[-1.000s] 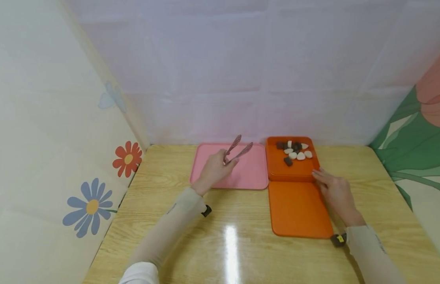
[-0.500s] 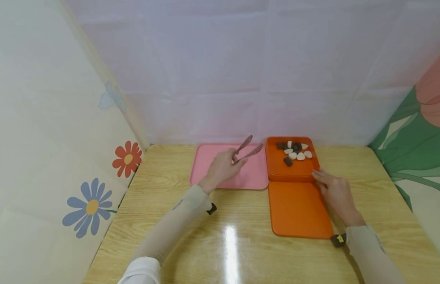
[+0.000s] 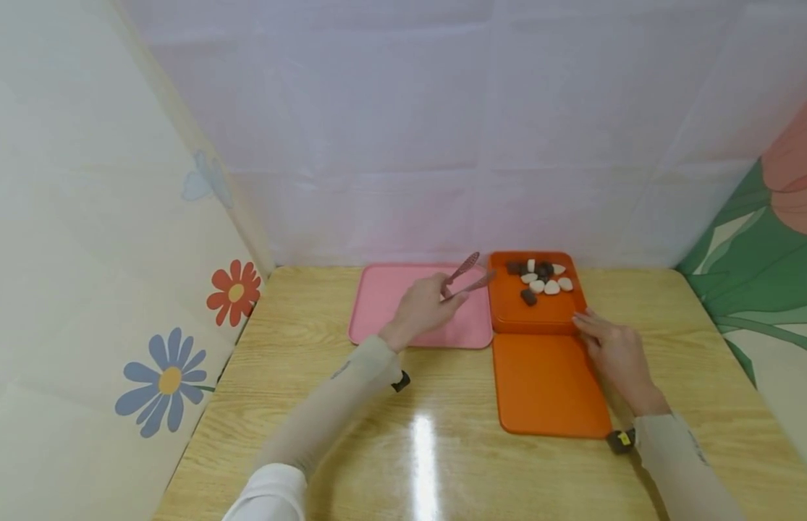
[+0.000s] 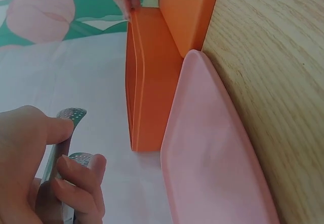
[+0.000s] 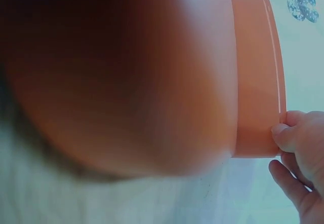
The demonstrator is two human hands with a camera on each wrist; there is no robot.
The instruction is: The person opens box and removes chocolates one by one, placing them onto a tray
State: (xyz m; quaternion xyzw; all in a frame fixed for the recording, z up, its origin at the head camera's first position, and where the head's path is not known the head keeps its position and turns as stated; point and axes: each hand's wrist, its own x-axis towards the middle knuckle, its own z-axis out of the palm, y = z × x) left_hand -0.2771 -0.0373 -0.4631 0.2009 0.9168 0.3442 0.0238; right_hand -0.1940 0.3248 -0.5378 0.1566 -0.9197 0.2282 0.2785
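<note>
Metal tongs (image 3: 467, 267) with perforated tips are in my left hand (image 3: 424, 307), held above the right part of the pink tray (image 3: 378, 307). Their arms stand apart with nothing between the tips; in the left wrist view my thumb and fingers close on the tongs (image 4: 72, 115). An orange box (image 3: 527, 326) stands right of the tray, holding several white pieces (image 3: 551, 287) and dark brown pieces (image 3: 528, 297), mostly toward its back. My right hand (image 3: 614, 354) pinches the box's front right corner; the right wrist view shows thumb and finger at its rim.
A flat orange lid (image 3: 549, 383) lies directly in front of the box, and in the right wrist view its blurred surface fills much of the picture. Behind tray and box rises a pale cloth wall (image 3: 390, 145). Wooden tabletop (image 3: 351, 449) extends in front.
My left hand has moved right across the pink tray with the tongs, bringing their tips up to the box's left edge. The right hand stays at the box corner.
</note>
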